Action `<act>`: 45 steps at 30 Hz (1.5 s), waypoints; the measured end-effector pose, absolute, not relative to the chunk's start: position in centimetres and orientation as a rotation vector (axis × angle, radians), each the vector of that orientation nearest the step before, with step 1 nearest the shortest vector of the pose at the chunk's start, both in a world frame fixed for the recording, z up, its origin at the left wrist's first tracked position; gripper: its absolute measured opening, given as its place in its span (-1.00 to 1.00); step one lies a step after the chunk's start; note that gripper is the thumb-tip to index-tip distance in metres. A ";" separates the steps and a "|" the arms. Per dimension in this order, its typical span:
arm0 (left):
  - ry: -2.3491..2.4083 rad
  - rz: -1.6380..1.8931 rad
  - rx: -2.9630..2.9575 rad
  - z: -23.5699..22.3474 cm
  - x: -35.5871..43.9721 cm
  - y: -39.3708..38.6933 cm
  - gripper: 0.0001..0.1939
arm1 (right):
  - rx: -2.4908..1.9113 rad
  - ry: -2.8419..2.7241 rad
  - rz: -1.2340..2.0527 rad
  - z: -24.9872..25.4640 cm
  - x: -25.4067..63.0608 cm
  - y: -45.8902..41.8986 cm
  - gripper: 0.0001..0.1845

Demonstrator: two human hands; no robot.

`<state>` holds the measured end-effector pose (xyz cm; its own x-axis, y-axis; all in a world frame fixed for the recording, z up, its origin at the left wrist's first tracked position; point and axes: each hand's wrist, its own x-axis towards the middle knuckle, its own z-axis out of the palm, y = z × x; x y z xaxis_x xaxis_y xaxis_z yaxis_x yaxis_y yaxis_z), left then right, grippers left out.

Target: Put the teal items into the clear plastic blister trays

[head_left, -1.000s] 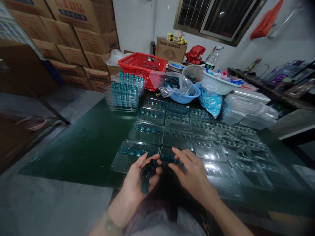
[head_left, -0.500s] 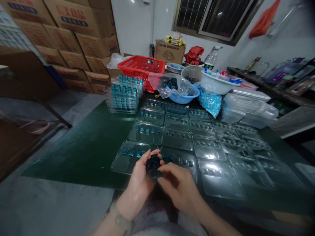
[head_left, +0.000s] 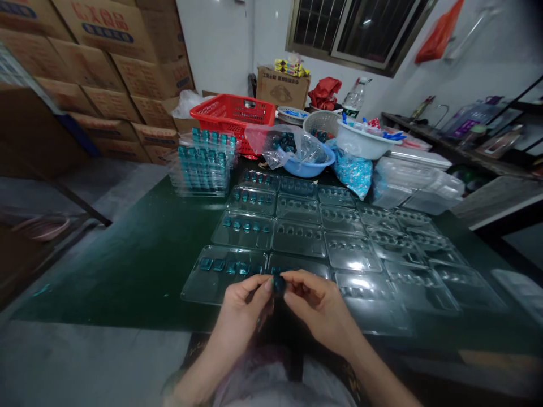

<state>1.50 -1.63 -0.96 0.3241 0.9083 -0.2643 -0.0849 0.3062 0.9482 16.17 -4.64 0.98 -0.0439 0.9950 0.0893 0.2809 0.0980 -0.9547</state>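
Observation:
My left hand [head_left: 241,308] and my right hand [head_left: 318,302] meet just above the table's near edge. Their fingertips pinch a small dark teal plastic piece [head_left: 279,285] between them. Any other pieces inside my left hand are hidden. Just beyond my hands lies a clear plastic blister tray [head_left: 223,282] with a row of teal pieces in its hollows. To its right, partly behind my right hand, is a second clear tray [head_left: 299,264] with a few teal pieces at its left end.
Several more clear trays lie in rows on the dark green mat [head_left: 127,271]. Behind them stand a stack of filled trays [head_left: 203,169], a blue basin under a plastic bag [head_left: 307,161], a bag of blue pieces [head_left: 354,175] and a red basket [head_left: 233,116]. Cardboard cartons [head_left: 110,73] stand at the left.
The dark clump in my left hand has given way to a single piece pinched between both hands. My hands have drawn closer together, and the view has shifted slightly.

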 end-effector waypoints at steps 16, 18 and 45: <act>0.817 0.681 0.706 -0.8 2.4 -1.1 -0.87 | -1.543 -1.639 0.614 0.6 20.0 -4.7 -0.85; 0.822 0.737 0.542 -0.6 1.6 -0.6 -0.82 | -1.651 -1.677 0.521 -0.1 21.2 -4.4 -0.83; 0.713 0.664 0.447 -0.9 1.3 -1.0 -0.51 | -1.941 -2.051 0.091 -0.2 19.0 -3.4 -0.65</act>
<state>1.34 -1.00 -0.91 0.5688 0.6887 -0.4495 -0.3992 0.7091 0.5813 18.98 -3.38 -0.17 -0.0301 0.9827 0.1825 0.9627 0.0776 -0.2591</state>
